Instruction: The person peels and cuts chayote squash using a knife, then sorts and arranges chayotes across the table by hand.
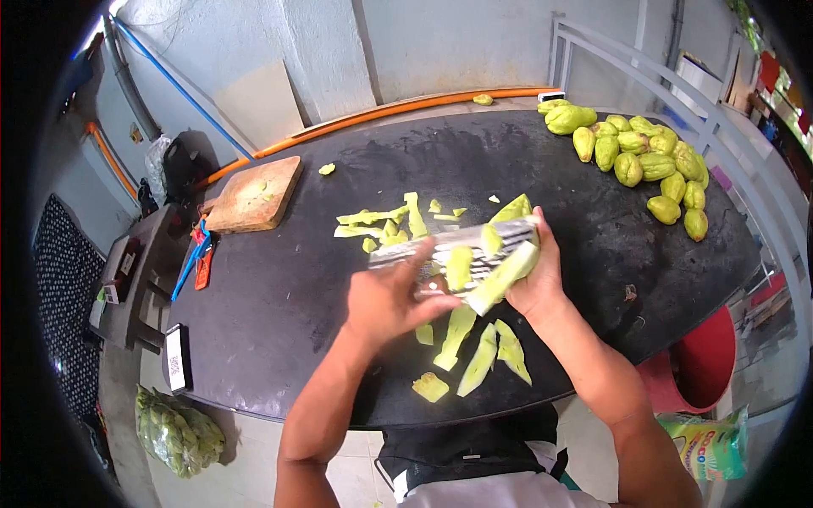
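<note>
A shiny flat metal tool with a striped face, like a grater (398, 253), is held tilted over the table and partly blurred. My left hand (385, 296) is closed around its left part, index finger along the face and thumb below. My right hand (542, 275) is closed on a pale green chayote piece (506, 278) at the tool's right end. Another green chayote piece (515, 209) shows behind the tool, by the right fingertips. Smaller pieces lie against its face. Chayote slices (479, 360) and strips (373, 216) are scattered on the dark table below and beyond.
Whole chayotes (644, 161) are piled at the far right of the black table (279, 339). A wooden cutting board (254, 195) lies at the left edge, near blue and orange-handled tools (201, 258). A red bin (699, 360) and a bag of greens (176, 432) stand on the floor.
</note>
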A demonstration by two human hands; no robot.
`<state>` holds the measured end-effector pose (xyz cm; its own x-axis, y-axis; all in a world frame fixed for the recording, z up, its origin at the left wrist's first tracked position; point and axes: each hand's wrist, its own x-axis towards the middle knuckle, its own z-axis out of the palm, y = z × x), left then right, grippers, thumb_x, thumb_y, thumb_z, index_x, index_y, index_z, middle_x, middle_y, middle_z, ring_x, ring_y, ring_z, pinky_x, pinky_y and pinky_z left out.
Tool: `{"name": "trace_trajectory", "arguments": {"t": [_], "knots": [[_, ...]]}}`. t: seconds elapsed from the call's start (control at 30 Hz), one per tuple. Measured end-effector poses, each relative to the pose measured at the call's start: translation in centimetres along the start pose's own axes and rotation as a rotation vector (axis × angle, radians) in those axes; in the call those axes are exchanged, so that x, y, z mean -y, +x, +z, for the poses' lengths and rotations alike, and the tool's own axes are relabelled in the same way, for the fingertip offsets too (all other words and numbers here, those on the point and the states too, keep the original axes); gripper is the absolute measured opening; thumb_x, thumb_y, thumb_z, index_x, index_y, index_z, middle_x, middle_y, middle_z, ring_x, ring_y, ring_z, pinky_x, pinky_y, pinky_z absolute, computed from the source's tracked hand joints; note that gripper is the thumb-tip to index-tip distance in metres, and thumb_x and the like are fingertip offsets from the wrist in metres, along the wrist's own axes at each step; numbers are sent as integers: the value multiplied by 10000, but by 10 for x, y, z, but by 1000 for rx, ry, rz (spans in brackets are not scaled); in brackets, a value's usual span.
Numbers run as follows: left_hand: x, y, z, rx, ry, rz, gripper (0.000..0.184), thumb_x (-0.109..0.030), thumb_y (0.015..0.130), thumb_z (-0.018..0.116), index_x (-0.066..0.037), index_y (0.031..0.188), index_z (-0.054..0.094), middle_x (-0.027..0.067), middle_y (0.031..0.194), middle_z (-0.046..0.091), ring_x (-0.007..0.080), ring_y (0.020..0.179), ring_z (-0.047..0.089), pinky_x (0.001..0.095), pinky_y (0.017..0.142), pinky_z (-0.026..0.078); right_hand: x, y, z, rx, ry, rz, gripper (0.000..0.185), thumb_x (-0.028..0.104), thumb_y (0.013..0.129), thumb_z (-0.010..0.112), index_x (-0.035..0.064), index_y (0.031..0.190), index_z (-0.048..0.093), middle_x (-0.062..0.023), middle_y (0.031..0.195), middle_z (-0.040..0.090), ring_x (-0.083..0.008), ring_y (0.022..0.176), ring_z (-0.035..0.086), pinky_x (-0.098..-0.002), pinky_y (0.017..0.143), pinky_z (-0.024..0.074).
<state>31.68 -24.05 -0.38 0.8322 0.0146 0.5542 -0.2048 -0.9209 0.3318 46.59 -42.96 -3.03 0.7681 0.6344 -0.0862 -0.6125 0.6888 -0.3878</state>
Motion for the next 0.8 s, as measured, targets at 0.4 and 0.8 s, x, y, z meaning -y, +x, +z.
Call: {"name": "trace_trajectory", "arguments": {"t": [0.4, 0.8], "knots": [[-17, 2, 17, -158, 56, 295, 1071, -722, 666, 834, -41, 1458, 594, 37, 626, 632, 207, 510, 653, 337, 491, 514, 7, -18, 17, 153, -14, 236, 509, 538, 1080, 461, 88, 1191, 671, -120, 1105, 722, -252, 1038, 694, -432, 989, 554], [-14, -2, 5, -76, -64, 241, 1011, -688, 700, 841, -65, 1459, 599, 97, 733, 710, 282, 616, 726, 363, 558, 561, 13, -8, 15, 272, -71, 230, 465, 425, 1123, 421, 140, 1468, 549, -110, 1124, 717, -239, 1019, 699, -424, 946, 581]]}}
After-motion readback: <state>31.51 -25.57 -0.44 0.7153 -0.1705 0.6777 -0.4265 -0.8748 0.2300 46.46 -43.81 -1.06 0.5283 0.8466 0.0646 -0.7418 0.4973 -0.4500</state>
